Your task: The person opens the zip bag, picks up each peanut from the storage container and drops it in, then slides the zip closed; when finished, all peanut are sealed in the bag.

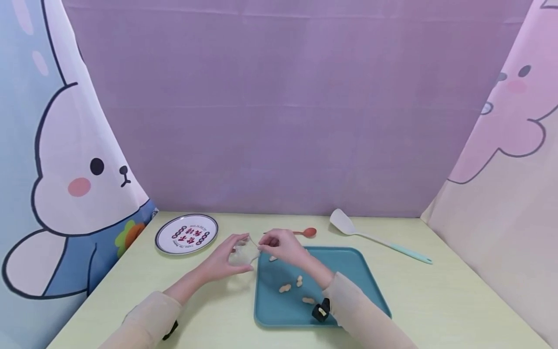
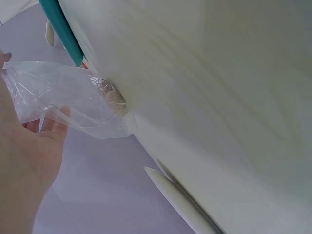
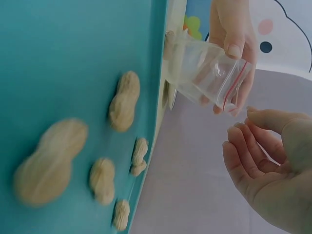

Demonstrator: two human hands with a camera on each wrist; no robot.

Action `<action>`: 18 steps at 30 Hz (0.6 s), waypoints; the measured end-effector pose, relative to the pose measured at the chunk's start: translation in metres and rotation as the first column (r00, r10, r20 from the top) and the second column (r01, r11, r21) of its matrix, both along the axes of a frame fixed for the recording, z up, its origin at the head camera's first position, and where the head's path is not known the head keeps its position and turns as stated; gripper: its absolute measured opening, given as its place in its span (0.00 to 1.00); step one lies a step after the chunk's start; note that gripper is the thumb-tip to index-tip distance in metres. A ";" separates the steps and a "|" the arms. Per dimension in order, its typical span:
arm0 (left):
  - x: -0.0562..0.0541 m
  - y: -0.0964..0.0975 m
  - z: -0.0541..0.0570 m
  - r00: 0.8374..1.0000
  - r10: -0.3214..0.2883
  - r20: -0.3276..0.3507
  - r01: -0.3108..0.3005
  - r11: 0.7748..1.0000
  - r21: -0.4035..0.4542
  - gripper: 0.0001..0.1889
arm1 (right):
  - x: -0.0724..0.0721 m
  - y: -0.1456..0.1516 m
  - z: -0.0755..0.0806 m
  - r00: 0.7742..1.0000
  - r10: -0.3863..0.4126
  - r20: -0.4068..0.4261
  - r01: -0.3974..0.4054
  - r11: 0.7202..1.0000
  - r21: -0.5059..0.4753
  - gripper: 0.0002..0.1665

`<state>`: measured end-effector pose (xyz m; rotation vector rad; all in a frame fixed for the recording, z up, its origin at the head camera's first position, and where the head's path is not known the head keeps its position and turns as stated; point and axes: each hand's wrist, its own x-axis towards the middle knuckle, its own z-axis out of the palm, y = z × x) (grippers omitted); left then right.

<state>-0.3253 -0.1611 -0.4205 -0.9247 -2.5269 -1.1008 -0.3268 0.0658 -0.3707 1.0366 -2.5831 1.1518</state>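
My left hand holds a clear zip bag with a red line along its mouth, thumb on one side and fingers behind. At the bag's far end lies a peanut, seen through the plastic. My right hand is at the bag's mouth, fingers loosely bent, with a gap between thumb and fingertips in the right wrist view. Below it, several peanuts in their shells lie spread on a teal tray. The right forearm reaches across the tray and hides part of it.
A white plate with red and dark print sits at the back left. Behind the tray lies a red spoon, its handle partly behind the right hand. A white spatula with a mint handle lies at the back right. A purple cloth hangs behind the table.
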 end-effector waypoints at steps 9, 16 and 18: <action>-0.001 0.000 0.000 1.000 0.004 -0.012 -0.004 1.000 -0.011 0.45 | 0.010 0.037 -0.004 0.997 -0.072 -0.002 0.072 0.997 0.022 0.05; -0.002 0.000 -0.002 1.000 0.008 -0.011 -0.008 1.000 -0.013 0.45 | 0.019 0.072 -0.012 0.994 -0.108 0.010 0.107 0.993 0.055 0.05; -0.002 0.000 -0.003 1.000 0.007 -0.010 -0.007 1.000 -0.010 0.45 | 0.024 0.081 -0.014 0.992 -0.123 0.026 0.121 0.990 0.065 0.06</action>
